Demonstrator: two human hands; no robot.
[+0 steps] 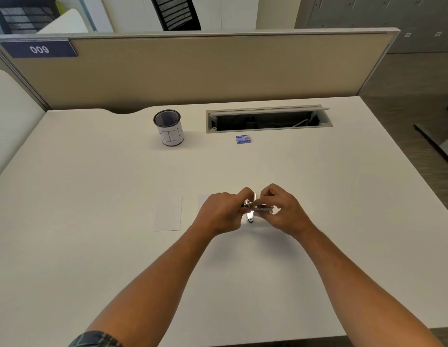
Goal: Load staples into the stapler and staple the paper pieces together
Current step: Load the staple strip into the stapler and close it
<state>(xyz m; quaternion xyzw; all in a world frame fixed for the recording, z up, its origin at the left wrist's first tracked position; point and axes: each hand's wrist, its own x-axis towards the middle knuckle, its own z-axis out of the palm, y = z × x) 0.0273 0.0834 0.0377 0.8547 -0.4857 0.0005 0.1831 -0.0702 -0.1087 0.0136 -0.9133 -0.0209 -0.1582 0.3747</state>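
While both hands work together just above the near middle of the tabletop, the loading step looks to be the one in hand. The left hand has its fingers curled round the stapler, a small shiny metal thing held between the two hands, and the right hand pinches at its other end with thumb and fingers bent in. A bright strip lies across between the fingertips; it may be a row of staples going into the opened magazine, or the magazine rail itself, and the view is too small and half-covered to say which.

The staple box lies well apart, farther back on the tabletop, just in front of the open cable tray. One paper piece lies flat to the left of the hands; a second paper piece shows only as a corner behind the left hand. Nothing has been stapled yet, by the look of it.

The next move, I judge, calls for seating the staples straight in the channel, shutting the stapler until it catches, then stacking the two papers with their edges aligned.
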